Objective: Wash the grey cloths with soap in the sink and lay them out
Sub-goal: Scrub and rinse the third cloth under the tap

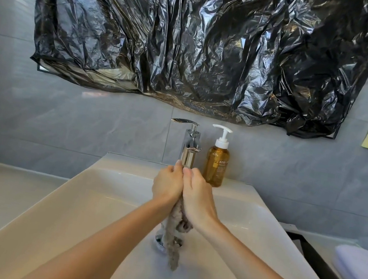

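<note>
Grey wall tiles (59, 123) close the scene at the back, and a crumpled black plastic sheet (194, 43) hangs over them at 12 o'clock. Below it the white sink (65, 204) fills the middle; its wide basin leaves open room at 9 o'clock and at 3 o'clock, up to the raised rims. At the centre, just under the chrome tap (189, 150), the left hand (166, 185) and the right hand (198, 199) press side by side, with fingers curled tightly on the top of one grey cloth (173, 242). The cloth is twisted like a rope and hangs down from between the palms, in front of the drain (159, 241). A brown soap bottle (216, 166) stands on the rim at 1 o'clock, just beside the right hand. At 3 o'clock, outside the sink, a folded white towel (360, 273) lies next to a black edge (317, 266).
</note>
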A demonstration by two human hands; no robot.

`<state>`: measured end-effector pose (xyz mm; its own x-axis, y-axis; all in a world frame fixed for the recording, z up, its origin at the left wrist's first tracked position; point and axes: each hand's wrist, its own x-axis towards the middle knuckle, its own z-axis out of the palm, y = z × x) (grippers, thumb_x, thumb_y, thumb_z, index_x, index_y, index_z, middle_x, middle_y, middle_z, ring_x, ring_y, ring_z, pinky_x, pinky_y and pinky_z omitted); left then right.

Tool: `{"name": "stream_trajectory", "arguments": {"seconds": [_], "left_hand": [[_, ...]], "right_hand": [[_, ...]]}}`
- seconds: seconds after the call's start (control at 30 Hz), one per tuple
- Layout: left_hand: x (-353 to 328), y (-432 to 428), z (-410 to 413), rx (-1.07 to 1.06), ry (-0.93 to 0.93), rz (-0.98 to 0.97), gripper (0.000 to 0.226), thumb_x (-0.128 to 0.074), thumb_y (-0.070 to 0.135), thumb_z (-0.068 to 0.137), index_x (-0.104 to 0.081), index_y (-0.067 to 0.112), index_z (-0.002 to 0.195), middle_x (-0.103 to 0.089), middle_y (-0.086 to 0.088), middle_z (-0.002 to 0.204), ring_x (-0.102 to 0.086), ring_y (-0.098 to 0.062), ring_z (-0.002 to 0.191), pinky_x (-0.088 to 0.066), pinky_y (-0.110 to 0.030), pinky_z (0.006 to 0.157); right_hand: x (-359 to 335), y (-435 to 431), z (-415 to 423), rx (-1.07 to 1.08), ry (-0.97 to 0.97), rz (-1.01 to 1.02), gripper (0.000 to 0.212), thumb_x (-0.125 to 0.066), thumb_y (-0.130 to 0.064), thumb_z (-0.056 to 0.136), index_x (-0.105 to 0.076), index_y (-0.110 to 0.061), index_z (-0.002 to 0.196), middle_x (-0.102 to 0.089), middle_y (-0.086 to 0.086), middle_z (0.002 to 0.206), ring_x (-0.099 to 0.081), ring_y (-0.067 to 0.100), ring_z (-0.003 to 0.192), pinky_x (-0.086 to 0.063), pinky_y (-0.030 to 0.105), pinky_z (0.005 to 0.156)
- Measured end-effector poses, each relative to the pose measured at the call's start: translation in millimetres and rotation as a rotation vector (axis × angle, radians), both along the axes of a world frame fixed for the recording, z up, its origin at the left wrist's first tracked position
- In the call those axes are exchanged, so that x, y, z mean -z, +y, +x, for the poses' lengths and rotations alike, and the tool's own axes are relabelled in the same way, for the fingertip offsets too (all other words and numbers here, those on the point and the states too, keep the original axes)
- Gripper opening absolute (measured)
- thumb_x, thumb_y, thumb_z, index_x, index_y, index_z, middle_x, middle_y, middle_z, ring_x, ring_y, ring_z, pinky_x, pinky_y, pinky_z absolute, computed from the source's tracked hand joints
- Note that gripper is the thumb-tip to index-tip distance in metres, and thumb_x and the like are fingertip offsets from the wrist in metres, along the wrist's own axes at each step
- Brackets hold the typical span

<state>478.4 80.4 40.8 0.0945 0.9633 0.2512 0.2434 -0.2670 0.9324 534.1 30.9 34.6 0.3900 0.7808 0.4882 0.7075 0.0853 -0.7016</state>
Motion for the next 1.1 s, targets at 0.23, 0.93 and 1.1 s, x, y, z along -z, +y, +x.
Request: {"name": "stream_trajectory", "arguments": {"seconds": [0.23,0.93,1.1], "left_hand": [[3,8,0,0.054,-0.032,-0.010,0.055,-0.027,0.040,0.103,-0.068,0.004,0.104,-0.068,-0.015,0.107,-0.061,-0.031,0.103,-0.046,-0.034,0.087],[-4,25,-39,0.216,0.355,0.304,0.028,-0.052,0.048,0.094,-0.073,0.030,0.100,-0.072,0.006,0.087,-0.064,-0.013,0.082,-0.051,-0.030,0.071],[-15,12,-42,0.536,0.138,-0.021,0.029,-0.057,0.046,0.091,-0.076,0.025,0.099,-0.073,0.006,0.094,-0.067,-0.009,0.086,-0.052,-0.020,0.070]], "right_hand": [[1,8,1,-0.064,0.075,0.030,0.033,-0.031,-0.034,0.104,-0.054,-0.014,0.091,-0.058,0.000,0.081,-0.060,0.021,0.085,-0.044,0.032,0.072],[-26,-12,82,0.189,0.024,0.144,0.051,-0.054,-0.043,0.095,-0.040,-0.023,0.050,-0.039,-0.006,0.054,-0.041,0.021,0.070,-0.031,0.034,0.062],[-29,-21,85,0.266,-0.008,0.080,0.038,-0.045,-0.045,0.099,-0.055,-0.025,0.067,-0.062,-0.008,0.061,-0.058,0.014,0.058,-0.046,0.028,0.057]]}}
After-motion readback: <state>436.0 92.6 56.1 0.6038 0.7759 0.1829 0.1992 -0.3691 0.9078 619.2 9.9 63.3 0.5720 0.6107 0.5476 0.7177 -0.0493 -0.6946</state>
